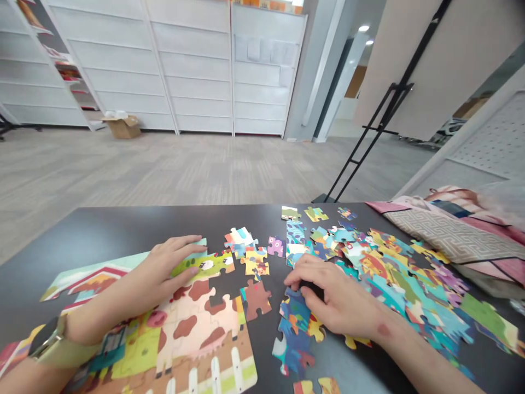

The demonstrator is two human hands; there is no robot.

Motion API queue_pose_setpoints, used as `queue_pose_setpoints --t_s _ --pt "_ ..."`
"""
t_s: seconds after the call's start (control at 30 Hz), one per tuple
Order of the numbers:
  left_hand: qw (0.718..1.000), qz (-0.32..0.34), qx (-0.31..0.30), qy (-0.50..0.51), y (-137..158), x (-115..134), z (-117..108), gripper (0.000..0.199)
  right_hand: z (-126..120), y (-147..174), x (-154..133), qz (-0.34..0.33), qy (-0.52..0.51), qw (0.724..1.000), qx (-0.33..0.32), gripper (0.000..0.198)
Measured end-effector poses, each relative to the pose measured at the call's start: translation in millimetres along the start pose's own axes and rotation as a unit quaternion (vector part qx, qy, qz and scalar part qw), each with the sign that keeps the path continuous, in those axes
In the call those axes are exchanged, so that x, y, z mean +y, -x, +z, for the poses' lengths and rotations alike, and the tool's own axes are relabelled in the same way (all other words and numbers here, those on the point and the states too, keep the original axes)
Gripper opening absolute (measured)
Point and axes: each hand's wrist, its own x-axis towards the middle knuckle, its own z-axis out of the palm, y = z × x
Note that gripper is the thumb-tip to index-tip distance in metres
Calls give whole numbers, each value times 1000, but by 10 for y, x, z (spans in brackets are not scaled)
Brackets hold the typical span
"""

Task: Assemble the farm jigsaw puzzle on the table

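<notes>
A partly joined jigsaw puzzle point(186, 328) of a spotted cow, a fence and a barn lies on the left of the dark table. My left hand point(174, 265) rests flat on its upper part, fingers stretched out, beside the strip with sheep. A gap shows in the puzzle right of the cow's back, with a brown puzzle piece point(256, 300) along its right side. My right hand point(334, 293) is over blue puzzle pieces point(296, 314), fingers bent down and thumb apart. Nothing shows between thumb and fingers; the palm side is hidden.
A heap of loose puzzle pieces point(394, 268) spreads over the right of the table point(123, 227). Joined colourful pieces point(246, 246) lie at the middle. A patterned cloth bag point(463, 235) sits at the right edge. Beyond stand white shelving point(192, 71) and a black stand point(373, 137).
</notes>
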Motion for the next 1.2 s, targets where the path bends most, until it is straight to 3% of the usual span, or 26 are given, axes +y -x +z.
queue_pose_setpoints --t_s 0.2,0.3,0.43,0.7,0.8,0.9,0.97,1.07,1.2 --pt "1000 -5 -2 6 23 44 -36 49 139 -74 -174 -86 -9 995 -49 46" --pt "1000 -1 4 6 16 67 -48 48 227 -95 -206 -77 17 994 -70 35" --pt "1000 7 10 6 -3 48 -29 47 270 -95 -172 -50 0 998 -35 18" --pt "1000 0 2 0 3 0 -10 49 209 -90 -179 -57 -15 998 -1 28" --pt "1000 4 3 -5 9 -22 14 50 60 -63 9 50 84 993 71 44" --pt "1000 7 13 -17 2 -87 63 51 -217 11 303 244 198 942 118 54" --pt "999 14 20 -24 -6 -152 104 50 -407 78 466 323 229 909 128 56" --pt "999 24 23 -23 -12 -254 170 48 -549 148 566 332 223 908 125 53" --pt "998 22 53 -5 -8 -325 266 46 -423 148 514 215 206 951 90 45"
